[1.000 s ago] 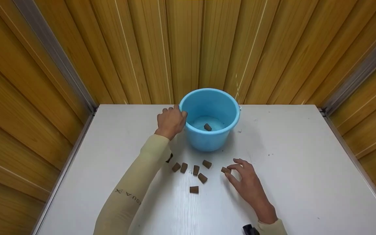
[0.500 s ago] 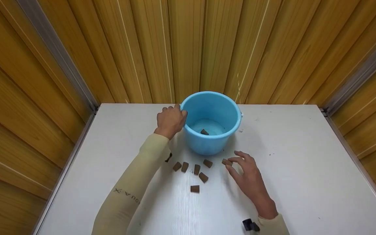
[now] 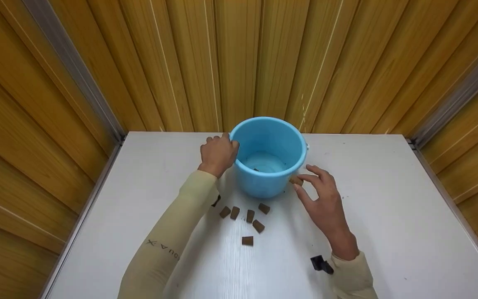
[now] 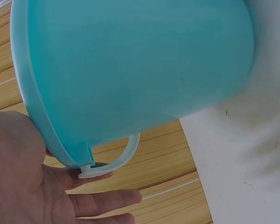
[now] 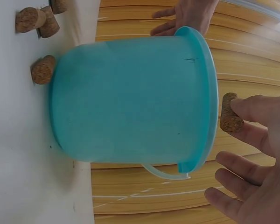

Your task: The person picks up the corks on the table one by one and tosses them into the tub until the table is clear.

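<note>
My left hand (image 3: 219, 153) grips the left rim of a light blue bucket (image 3: 264, 185). In the left wrist view its thumb is mostly hidden and its outer fingers (image 4: 105, 201) stretch past the handle joint. Between thumb and index finger my right hand (image 3: 326, 197) pinches a brown cork (image 5: 229, 114), just outside the bucket's near right rim in the head view. The right wrist view shows that cork level with the rim and apart from it. Inside the bucket, only a dark sliver of another cork (image 3: 256, 169) shows above the near wall.
Several loose corks lie on the white table in front of the bucket, one cork (image 3: 247, 241) nearest me. A pale handle (image 4: 123, 161) hangs at the bucket's side. Wood-look panels (image 3: 239, 62) rise behind the table (image 3: 388, 207) and along both sides.
My right hand has lifted the cork and carried it forward to the bucket's right rim. The left hand keeps its hold. The cork inside has slid toward the near wall, mostly out of sight.
</note>
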Demonstrator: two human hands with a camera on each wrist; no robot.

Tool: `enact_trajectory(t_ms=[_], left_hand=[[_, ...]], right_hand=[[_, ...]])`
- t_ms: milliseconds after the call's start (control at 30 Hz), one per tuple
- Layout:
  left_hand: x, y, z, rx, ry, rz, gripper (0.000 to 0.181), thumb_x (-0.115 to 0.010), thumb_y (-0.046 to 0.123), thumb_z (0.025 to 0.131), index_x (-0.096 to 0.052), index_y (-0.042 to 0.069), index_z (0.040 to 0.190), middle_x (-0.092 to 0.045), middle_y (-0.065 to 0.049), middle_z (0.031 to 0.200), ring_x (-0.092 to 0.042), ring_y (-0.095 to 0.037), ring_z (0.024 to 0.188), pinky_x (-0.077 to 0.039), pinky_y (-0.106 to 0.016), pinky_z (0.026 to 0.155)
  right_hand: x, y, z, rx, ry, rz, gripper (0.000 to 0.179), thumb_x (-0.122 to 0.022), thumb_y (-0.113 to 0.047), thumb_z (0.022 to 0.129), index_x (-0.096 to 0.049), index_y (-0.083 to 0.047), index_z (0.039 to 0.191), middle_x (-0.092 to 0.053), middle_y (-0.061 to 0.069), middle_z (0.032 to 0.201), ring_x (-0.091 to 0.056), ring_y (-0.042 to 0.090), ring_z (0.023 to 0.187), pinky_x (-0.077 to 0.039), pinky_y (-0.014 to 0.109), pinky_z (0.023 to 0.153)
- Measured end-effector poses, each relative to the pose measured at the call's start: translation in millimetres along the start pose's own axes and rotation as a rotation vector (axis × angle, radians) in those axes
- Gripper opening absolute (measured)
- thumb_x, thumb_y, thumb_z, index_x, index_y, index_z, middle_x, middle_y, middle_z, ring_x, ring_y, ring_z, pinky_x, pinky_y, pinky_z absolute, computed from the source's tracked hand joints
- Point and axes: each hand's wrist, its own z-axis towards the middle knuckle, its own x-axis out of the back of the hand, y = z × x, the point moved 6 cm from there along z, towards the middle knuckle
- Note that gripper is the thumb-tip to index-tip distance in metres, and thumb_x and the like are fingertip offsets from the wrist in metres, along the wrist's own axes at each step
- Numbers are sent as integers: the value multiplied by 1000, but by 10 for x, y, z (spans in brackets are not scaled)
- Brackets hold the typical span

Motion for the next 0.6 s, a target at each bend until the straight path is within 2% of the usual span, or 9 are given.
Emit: enact_trajectory(t_ms=[100, 267, 600], left_hand=[[5, -6, 0, -6, 4, 0, 43, -43, 29, 110, -69, -2, 125, -72, -19, 105, -64, -34, 98, -57, -53, 86], [2, -23, -5, 19, -14, -5, 45, -43, 31, 110, -67, -1, 129, -72, -18, 108, -63, -33, 100, -56, -53, 88], [-1, -47, -8, 37, -1, -9, 43, -44, 31, 111, -69, -1, 126, -71, -18, 106, -64, -33, 100, -57, -52, 89]], right_hand=[[17, -30, 91, 11, 9, -3, 35, -86, -2, 88, -74, 0, 121, -59, 21, 142, -52, 40, 137, -48, 60, 107], [9, -70, 228, 14, 3, -10, 36, -86, -6, 89, -74, 0, 122, -59, 21, 143, -52, 40, 137, -50, 59, 106], [-119, -85, 449, 5, -50, 6, 30, -83, -10, 94, -75, 0, 120, -59, 22, 143, -51, 42, 137, -49, 62, 106]])
